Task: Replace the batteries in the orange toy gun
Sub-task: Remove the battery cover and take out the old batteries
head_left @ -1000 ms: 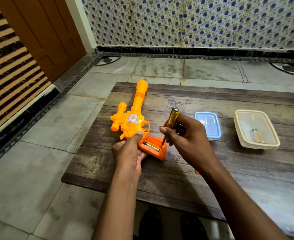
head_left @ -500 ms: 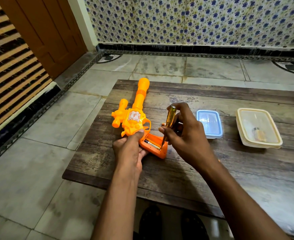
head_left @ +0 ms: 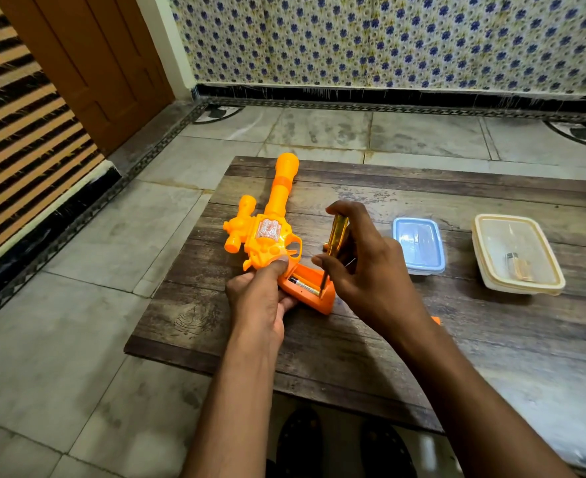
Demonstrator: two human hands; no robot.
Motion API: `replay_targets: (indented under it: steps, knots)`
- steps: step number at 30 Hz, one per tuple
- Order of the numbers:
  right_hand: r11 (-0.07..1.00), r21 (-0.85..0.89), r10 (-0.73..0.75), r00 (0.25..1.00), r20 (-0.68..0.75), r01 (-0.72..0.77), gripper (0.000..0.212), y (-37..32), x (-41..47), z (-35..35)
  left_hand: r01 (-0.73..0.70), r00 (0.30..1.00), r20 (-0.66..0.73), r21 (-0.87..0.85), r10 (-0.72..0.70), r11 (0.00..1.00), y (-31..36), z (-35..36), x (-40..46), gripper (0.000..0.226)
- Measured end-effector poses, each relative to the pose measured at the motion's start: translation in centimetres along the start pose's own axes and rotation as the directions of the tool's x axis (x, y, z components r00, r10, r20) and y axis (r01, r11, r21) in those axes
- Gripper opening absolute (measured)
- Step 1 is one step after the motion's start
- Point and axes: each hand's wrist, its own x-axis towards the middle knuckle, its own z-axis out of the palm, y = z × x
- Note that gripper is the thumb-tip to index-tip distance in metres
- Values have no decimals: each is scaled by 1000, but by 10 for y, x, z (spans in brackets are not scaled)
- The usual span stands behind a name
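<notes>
The orange toy gun (head_left: pixel 271 232) lies on the wooden table (head_left: pixel 457 339), barrel pointing away. Its grip has an open battery compartment (head_left: pixel 307 288) with one battery (head_left: pixel 302 286) lying inside. My left hand (head_left: pixel 260 298) holds the grip, thumb pressed on the gun body. My right hand (head_left: pixel 367 267) grips a yellow-handled screwdriver (head_left: pixel 338 232) upright, its tip down in the compartment at the battery's near end. A small orange piece (head_left: pixel 435 320) peeks out behind my right wrist.
To the right stand a blue-rimmed container lid (head_left: pixel 419 244) and a cream plastic container (head_left: pixel 517 255) with a battery (head_left: pixel 517 267) inside. Tiled floor surrounds the low table; a brown door stands at the back left. My dark footwear shows under the near edge.
The screwdriver has tilted more upright and its tip has settled deeper into the compartment. My left hand keeps the same hold on the gun.
</notes>
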Motion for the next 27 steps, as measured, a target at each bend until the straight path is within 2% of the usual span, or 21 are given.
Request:
replay_targets:
  steps: [16, 19, 23, 27]
  knots:
    - [998, -42, 43, 996, -81, -46, 52, -4, 0, 1, 22, 1000, 16, -15, -22, 1000, 1, -2, 2, 13]
    - [995, -13, 93, 986, -136, -95, 49, -5, -3, 1, 76, 996, 53, -47, -73, 996, 2, -4, 5, 17]
    - [989, 37, 147, 964, -221, -143, 46, -6, -12, 6, 74, 996, 60, -64, -70, 995, 1, -6, 8, 26]
    - [959, 174, 270, 911, -312, -224, 46, 0, -19, 10, 82, 995, 68, -73, -77, 994, 2, -5, 7, 11]
